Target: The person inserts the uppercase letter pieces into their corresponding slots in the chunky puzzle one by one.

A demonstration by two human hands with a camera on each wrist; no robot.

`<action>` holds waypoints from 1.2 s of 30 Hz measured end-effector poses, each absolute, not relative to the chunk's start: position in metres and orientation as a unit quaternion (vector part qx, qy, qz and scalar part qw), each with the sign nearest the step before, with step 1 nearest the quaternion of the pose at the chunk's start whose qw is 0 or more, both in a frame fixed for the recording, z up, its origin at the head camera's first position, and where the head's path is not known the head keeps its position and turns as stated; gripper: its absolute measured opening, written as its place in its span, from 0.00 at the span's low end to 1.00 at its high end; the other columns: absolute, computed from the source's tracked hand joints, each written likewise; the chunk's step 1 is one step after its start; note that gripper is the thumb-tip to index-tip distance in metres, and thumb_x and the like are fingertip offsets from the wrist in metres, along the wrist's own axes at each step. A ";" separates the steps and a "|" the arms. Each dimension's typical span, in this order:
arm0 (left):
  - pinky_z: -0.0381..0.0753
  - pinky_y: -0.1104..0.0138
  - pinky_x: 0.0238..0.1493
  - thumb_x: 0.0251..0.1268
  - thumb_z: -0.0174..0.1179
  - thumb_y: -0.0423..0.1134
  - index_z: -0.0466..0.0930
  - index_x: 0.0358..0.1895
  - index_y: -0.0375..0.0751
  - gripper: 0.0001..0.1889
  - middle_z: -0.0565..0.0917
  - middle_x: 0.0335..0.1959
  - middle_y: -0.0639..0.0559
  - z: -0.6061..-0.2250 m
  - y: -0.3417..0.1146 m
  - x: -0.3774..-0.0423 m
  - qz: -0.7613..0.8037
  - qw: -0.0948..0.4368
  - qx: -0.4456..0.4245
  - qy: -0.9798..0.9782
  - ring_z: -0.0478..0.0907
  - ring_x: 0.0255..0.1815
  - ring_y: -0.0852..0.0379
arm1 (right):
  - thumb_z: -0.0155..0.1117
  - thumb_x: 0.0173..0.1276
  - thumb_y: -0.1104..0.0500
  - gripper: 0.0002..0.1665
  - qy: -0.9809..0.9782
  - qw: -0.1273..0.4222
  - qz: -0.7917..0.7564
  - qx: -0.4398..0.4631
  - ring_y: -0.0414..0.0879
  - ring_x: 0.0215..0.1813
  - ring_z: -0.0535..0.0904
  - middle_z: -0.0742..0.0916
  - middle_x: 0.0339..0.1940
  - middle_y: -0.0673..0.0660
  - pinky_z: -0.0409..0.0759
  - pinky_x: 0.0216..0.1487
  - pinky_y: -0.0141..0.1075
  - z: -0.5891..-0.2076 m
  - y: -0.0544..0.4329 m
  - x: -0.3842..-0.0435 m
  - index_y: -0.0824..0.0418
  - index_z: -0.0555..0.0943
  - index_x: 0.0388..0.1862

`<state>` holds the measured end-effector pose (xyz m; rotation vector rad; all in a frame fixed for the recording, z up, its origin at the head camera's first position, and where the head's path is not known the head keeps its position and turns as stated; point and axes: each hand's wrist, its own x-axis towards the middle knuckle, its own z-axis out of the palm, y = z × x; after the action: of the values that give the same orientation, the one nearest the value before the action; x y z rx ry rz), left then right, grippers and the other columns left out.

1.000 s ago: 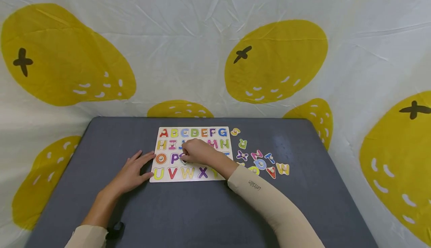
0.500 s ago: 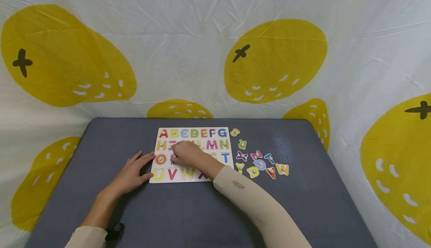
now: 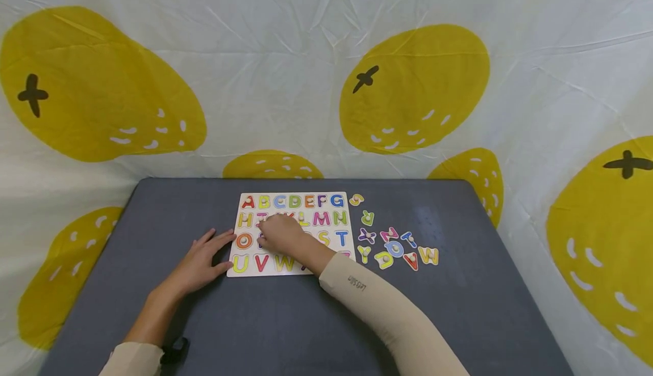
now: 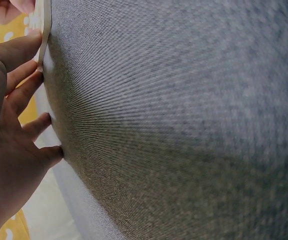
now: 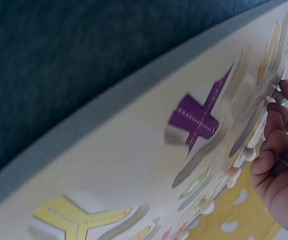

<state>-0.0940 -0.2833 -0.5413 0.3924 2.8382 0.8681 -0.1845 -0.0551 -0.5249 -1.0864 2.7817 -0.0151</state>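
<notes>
"Two questions: what's nearest, and what's it doing?"

"The left hand (image 3: 201, 260), relaxed and spread, fingertips touching the left edge of the letter board (image 5: 109, 160). That lies flat on the grey table (image 3: 285, 330)."

"And the board's near row?"

"V and W show only printed recesses (image 5: 196, 122), with no knobs; X looks the same in the right wrist view."

"What's changed?"

"The right hand (image 3: 283, 234) has come left over the last second, from just beside the P place to over it. Thumb and fingertips pinch a small knobbed piece (image 5: 278, 97). Its letter is hidden; I'd judge it to be P, being fitted. Whether it's seated, I can't tell."

"Anything in the way?"

"That hand and its sleeve (image 3: 393, 308) hide the middle of the board from the head camera. Right of the board, the loose letters (image 3: 428, 256) lie where they did. Q (image 3: 394, 249), Z (image 3: 389, 234) and T (image 3: 408, 239) are bunched; some may touch."

"Farther off?"

"The top-row letters (image 3: 295, 201), A to G, knobs up in their places. Past the table's back edge, a pale cloth (image 3: 285, 98) printed with yellow fruit."
</notes>
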 end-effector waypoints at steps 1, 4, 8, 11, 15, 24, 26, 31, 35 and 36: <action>0.46 0.20 0.68 0.64 0.71 0.37 0.71 0.74 0.39 0.35 0.69 0.77 0.36 -0.541 -0.283 -0.094 0.290 0.074 0.131 0.945 0.52 0.80 0.23 | 0.59 0.77 0.43 0.19 0.929 0.077 -0.004 -0.362 0.40 0.38 0.81 0.90 0.41 0.49 0.83 0.42 0.36 -0.525 -0.055 -0.184 0.53 0.87 0.53; 0.46 0.20 0.68 0.64 0.71 0.37 0.71 0.75 0.39 0.35 0.69 0.77 0.37 -0.542 -0.283 -0.094 0.292 0.074 0.131 0.944 0.51 0.80 0.23 | 0.60 0.77 0.42 0.19 0.928 0.074 -0.012 -0.365 0.40 0.35 0.80 0.89 0.36 0.49 0.82 0.38 0.35 -0.525 -0.054 -0.184 0.53 0.87 0.48; 0.46 0.21 0.69 0.64 0.71 0.38 0.71 0.75 0.39 0.35 0.69 0.78 0.38 -0.542 -0.283 -0.094 0.292 0.075 0.132 0.944 0.51 0.80 0.24 | 0.62 0.75 0.38 0.20 0.930 0.071 -0.024 -0.360 0.40 0.33 0.79 0.86 0.30 0.48 0.81 0.37 0.35 -0.524 -0.051 -0.185 0.52 0.86 0.41; 0.46 0.20 0.68 0.64 0.71 0.38 0.71 0.75 0.40 0.35 0.69 0.78 0.38 -0.541 -0.283 -0.095 0.292 0.075 0.134 0.944 0.51 0.80 0.23 | 0.63 0.74 0.37 0.21 0.932 0.072 -0.033 -0.353 0.40 0.33 0.79 0.86 0.30 0.48 0.81 0.37 0.35 -0.523 -0.048 -0.185 0.52 0.87 0.41; 0.46 0.21 0.69 0.65 0.71 0.38 0.71 0.75 0.40 0.35 0.69 0.78 0.38 -0.542 -0.283 -0.096 0.292 0.074 0.133 0.944 0.51 0.80 0.23 | 0.62 0.74 0.36 0.23 0.932 0.076 -0.036 -0.351 0.41 0.34 0.79 0.87 0.33 0.49 0.82 0.38 0.37 -0.520 -0.043 -0.184 0.53 0.87 0.43; 0.45 0.21 0.69 0.64 0.71 0.38 0.70 0.75 0.39 0.36 0.68 0.78 0.37 -0.542 -0.284 -0.094 0.296 0.075 0.130 0.943 0.50 0.80 0.24 | 0.64 0.74 0.39 0.19 0.927 0.072 -0.107 -0.353 0.39 0.30 0.74 0.83 0.29 0.46 0.72 0.31 0.31 -0.502 -0.005 -0.187 0.51 0.81 0.33; 0.45 0.21 0.69 0.64 0.71 0.39 0.70 0.75 0.38 0.36 0.69 0.78 0.37 -0.542 -0.284 -0.094 0.296 0.075 0.132 0.943 0.51 0.80 0.24 | 0.64 0.75 0.41 0.16 0.926 0.069 -0.125 -0.351 0.38 0.32 0.74 0.83 0.32 0.46 0.72 0.33 0.30 -0.498 0.008 -0.188 0.51 0.82 0.36; 0.45 0.21 0.69 0.64 0.71 0.38 0.70 0.75 0.38 0.36 0.69 0.77 0.37 -0.541 -0.284 -0.094 0.295 0.076 0.130 0.944 0.51 0.80 0.24 | 0.66 0.74 0.45 0.14 0.922 0.054 -0.158 -0.349 0.40 0.35 0.75 0.85 0.36 0.49 0.76 0.39 0.32 -0.487 0.043 -0.189 0.55 0.84 0.42; 0.45 0.21 0.70 0.65 0.71 0.38 0.70 0.75 0.38 0.36 0.68 0.78 0.37 -0.540 -0.286 -0.094 0.294 0.078 0.126 0.944 0.50 0.80 0.24 | 0.69 0.72 0.49 0.11 0.921 0.044 -0.181 -0.342 0.40 0.36 0.77 0.85 0.34 0.49 0.78 0.40 0.34 -0.482 0.073 -0.192 0.55 0.85 0.41; 0.45 0.21 0.70 0.65 0.71 0.38 0.70 0.75 0.38 0.36 0.68 0.78 0.37 -0.540 -0.286 -0.094 0.294 0.079 0.125 0.944 0.50 0.80 0.24 | 0.69 0.72 0.50 0.10 0.921 0.044 -0.186 -0.340 0.40 0.36 0.77 0.85 0.34 0.49 0.78 0.40 0.34 -0.482 0.080 -0.193 0.55 0.85 0.40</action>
<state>-0.0937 -0.2863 -0.5401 0.3747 2.8261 0.8804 -0.1929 0.0804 -0.4820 -1.0395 2.8151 -0.5690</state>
